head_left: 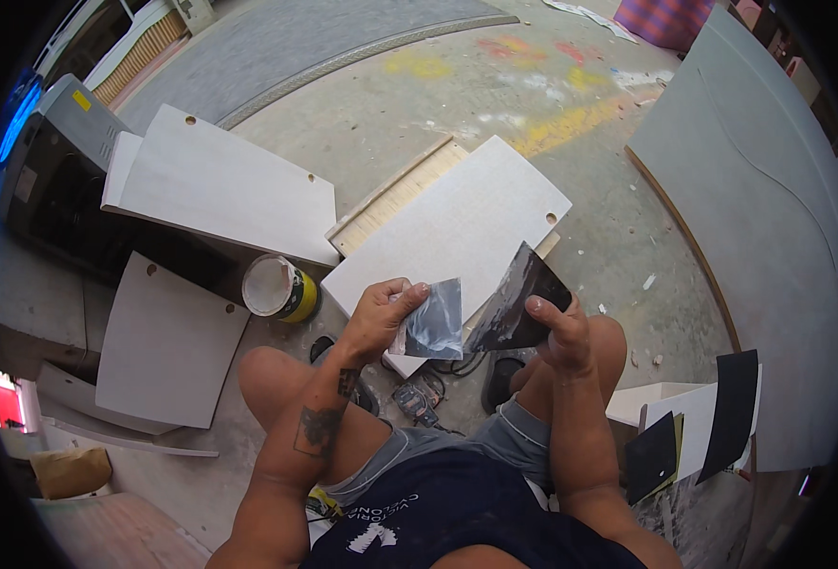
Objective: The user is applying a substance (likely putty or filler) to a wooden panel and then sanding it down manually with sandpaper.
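Note:
My left hand (379, 318) is closed on a thin grey square sheet (442, 321), its thumb lying over the top edge. White smears streak the sheet's shiny face. Opposite it, my right hand (565, 337) pinches a larger dark sheet (515, 302), also smeared with pale paste along its inner side. The two sheets hang close together between my knees, their lower corners almost meeting. Behind them lies a white panel (471, 213) with a small round hole, resting on a wooden-edged piece (400, 194). I cannot tell whether the sheets are scraper blades or abrasive sheets.
A yellow-and-black tin (297, 296) stands left of the panel. More white panels (234, 180) lean at the left. A corded power tool (417, 400) lies between my feet. Dark sheets (728, 412) rest on white pieces at lower right, beside a large grey board (751, 180).

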Motion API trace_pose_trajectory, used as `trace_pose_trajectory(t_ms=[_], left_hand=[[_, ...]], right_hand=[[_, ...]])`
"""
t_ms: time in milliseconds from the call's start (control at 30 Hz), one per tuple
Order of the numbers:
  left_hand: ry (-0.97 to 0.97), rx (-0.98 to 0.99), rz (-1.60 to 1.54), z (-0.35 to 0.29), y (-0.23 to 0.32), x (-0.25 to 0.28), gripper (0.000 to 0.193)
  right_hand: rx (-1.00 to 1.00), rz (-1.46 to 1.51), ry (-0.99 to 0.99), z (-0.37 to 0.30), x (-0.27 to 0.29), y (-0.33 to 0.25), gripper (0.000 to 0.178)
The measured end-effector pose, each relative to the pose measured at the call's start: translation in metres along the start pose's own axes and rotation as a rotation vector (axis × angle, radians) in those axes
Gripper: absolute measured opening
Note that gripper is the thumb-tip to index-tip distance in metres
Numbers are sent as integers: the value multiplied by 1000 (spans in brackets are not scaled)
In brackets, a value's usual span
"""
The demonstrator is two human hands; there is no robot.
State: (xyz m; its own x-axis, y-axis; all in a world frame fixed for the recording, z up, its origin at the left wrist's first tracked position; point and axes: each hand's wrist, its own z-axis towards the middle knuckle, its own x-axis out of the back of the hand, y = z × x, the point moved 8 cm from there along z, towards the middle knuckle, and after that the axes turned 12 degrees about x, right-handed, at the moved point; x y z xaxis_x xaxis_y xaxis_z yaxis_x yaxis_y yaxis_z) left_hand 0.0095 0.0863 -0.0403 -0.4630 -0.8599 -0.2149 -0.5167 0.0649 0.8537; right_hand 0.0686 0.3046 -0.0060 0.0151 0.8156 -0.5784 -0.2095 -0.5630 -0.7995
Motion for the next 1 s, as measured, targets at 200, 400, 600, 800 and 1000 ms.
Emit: trace_pose_trajectory(t_ms=[200, 400, 600, 800, 1000], left_hand=[[-3, -52, -61, -3, 9, 1, 29], [-97, -77, 52, -3, 9, -11, 33], [55, -96, 150, 2, 7, -1, 36], [118, -95, 187, 1, 9, 7, 38], [175, -209, 238, -1, 16, 9, 37]], right_hand=[[48, -66, 54, 2, 10, -2, 36], [116, -14, 121, 2, 13, -2, 36], [101, -174, 43, 0, 12, -5, 34], [122, -162, 87, 0, 14, -8, 33], [161, -191, 53, 3, 9, -11, 32]])
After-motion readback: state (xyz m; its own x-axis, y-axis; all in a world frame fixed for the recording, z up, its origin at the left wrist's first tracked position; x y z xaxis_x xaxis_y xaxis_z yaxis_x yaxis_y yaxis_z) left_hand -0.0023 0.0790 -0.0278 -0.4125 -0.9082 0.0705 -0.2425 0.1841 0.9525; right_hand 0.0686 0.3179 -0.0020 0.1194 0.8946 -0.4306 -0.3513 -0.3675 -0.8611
